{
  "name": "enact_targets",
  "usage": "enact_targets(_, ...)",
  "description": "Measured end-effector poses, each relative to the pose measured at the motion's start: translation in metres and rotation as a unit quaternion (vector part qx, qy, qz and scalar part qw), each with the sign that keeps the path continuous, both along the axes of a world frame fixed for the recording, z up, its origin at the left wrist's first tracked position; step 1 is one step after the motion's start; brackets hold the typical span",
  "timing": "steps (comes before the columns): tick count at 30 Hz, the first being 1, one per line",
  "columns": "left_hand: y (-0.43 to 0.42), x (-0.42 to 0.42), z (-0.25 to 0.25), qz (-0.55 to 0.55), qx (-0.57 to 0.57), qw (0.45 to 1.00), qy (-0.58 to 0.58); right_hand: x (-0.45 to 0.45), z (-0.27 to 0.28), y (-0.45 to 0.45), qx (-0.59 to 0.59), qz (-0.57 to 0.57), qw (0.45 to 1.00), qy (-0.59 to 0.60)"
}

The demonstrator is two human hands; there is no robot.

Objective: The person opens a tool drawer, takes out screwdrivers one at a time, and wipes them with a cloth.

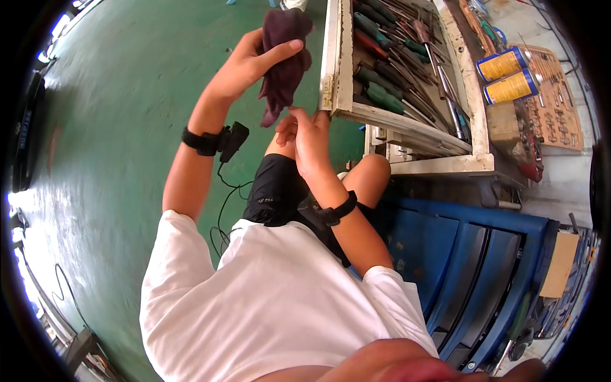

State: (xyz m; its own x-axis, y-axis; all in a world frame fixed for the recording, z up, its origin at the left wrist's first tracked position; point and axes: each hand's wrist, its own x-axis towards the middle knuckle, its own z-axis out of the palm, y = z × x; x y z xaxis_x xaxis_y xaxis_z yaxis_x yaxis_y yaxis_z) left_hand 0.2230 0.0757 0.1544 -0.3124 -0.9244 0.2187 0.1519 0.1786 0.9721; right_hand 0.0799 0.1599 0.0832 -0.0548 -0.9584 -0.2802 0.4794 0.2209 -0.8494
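My left hand (245, 67) is closed around a bunched dark maroon cloth (285, 60), its thumb lying across the front. The cloth hangs down in a loose tail. Just below it is my right hand (307, 140), with fingers partly bent and apart and nothing visible in them. One of its fingertips is close to the cloth's lower edge; whether they touch I cannot tell. Beside that hand stands the front corner of an open, worn white drawer (407, 121). Inside lie many screwdrivers (385, 99) with green, red and dark handles.
Two yellow-and-blue spray cans (509, 88) lie right of the drawer, beside a brown pegboard (557, 102) with small metal parts. A blue tool cabinet (445, 254) stands below. Green floor (114, 127) spreads to the left. A black cable (219, 210) hangs near my left wrist.
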Motion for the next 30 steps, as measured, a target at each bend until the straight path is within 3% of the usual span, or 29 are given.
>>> enact_targets(4, 0.015, 0.034, 0.019, -0.052, -0.073, 0.995, -0.036, 0.006, 0.0, 0.001, -0.012, 0.017, 1.0, 0.016)
enact_targets(7, 0.028, 0.037, 0.028, -0.114, -0.083, 0.987, -0.071, 0.007, -0.009, 0.005, -0.025, 0.011, 0.999, -0.04)
enact_targets(9, 0.041, 0.024, 0.038, -0.16, -0.098, 0.975, -0.115, 0.003, -0.033, 0.014, -0.017, 0.079, 0.99, -0.117)
enact_targets(11, 0.045, -0.002, 0.05, -0.205, -0.126, 0.957, -0.162, 0.0, -0.066, 0.021, -0.086, 0.132, 0.984, 0.079)
enact_targets(14, 0.041, -0.039, 0.05, -0.283, -0.143, 0.934, -0.166, -0.024, -0.042, 0.064, -0.189, 0.125, 0.971, 0.074)
enact_targets(16, 0.03, -0.055, 0.05, -0.338, -0.163, 0.915, -0.148, -0.058, -0.024, 0.073, -0.224, 0.199, 0.935, 0.189)
enact_targets(18, 0.009, -0.064, 0.055, -0.474, -0.139, 0.781, -0.383, -0.088, -0.012, 0.084, -0.256, 0.192, 0.924, 0.209)
enact_targets(20, -0.014, -0.068, 0.053, -0.468, -0.199, 0.772, -0.382, -0.11, 0.002, 0.1, -0.29, 0.109, 0.935, 0.175)
enact_targets(23, -0.049, -0.073, 0.081, -0.367, -0.271, 0.8, -0.389, -0.146, 0.01, 0.119, -0.326, 0.025, 0.927, 0.182)
enact_targets(25, -0.085, -0.082, 0.085, -0.341, -0.31, 0.798, -0.389, -0.171, -0.004, 0.141, -0.168, 0.019, 0.952, 0.254)
enact_targets(28, -0.14, -0.109, 0.086, -0.324, -0.305, 0.807, -0.388, -0.194, -0.017, 0.154, -0.179, -0.052, 0.94, 0.285)
enact_targets(30, -0.168, -0.126, 0.075, -0.235, -0.362, 0.716, -0.548, -0.197, -0.015, 0.152, -0.167, -0.078, 0.95, 0.252)
